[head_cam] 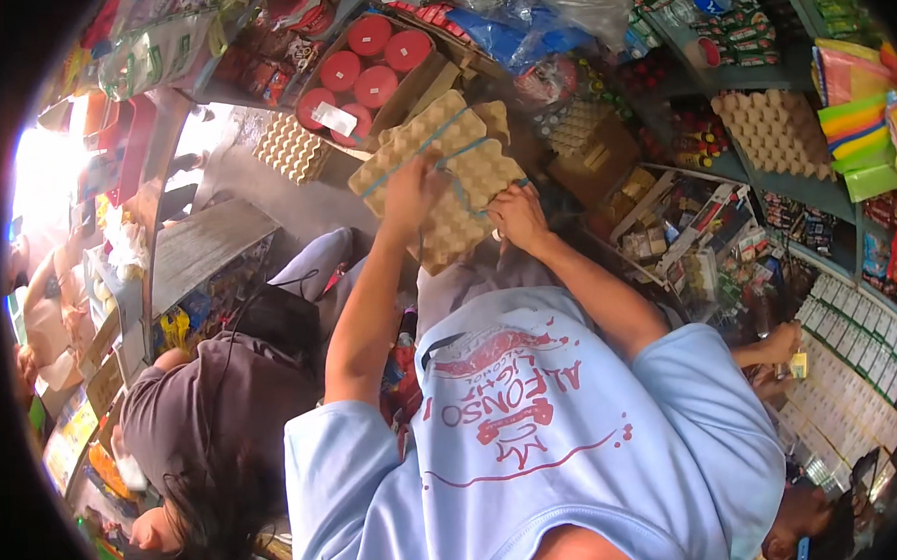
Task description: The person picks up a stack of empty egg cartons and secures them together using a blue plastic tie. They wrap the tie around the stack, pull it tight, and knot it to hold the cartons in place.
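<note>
A bundle of moulded-pulp egg trays (446, 235), bound with blue-green twine (449, 130), is held out in front of my body. My left hand (416, 184) grips the top of the bundle where strands of twine cross. At the right edge, my right hand (519, 211) has its fingers curled on the twine and the tray rim. The bundle is tilted, and its underside is hidden from me. Beyond it sits a cardboard box (447, 77) of round containers with red lids (375, 86).
On my left a person in a dark shirt (251, 394) bends close by. To my right another person's hand (782, 344) is near stacked small boxes (836, 398). More egg trays (289, 148) lie ahead left. A wooden bench top (211, 249) and packed shelves (770, 71) crowd the sides.
</note>
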{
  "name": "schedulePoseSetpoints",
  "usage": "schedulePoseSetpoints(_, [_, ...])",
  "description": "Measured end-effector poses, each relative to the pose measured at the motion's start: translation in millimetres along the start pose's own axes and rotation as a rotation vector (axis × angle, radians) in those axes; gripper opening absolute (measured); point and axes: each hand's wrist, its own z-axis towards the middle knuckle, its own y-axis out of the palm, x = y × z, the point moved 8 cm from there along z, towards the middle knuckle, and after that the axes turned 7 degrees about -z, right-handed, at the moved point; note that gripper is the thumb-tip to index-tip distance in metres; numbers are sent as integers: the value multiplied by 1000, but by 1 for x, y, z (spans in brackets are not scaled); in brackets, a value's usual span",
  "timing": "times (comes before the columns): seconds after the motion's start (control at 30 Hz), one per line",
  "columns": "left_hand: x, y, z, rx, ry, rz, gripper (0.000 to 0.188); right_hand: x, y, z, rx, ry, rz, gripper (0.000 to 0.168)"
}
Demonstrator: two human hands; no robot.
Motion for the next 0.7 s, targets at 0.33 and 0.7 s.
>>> schedulePoseSetpoints(0.33, [42, -8, -191, -185, -174, -135, 15, -15, -71, 18, 199, 158, 164, 14])
schedulePoseSetpoints(0.7, [106, 51, -179, -460, 86, 3, 12, 129, -28, -84, -787, 240, -505, 36])
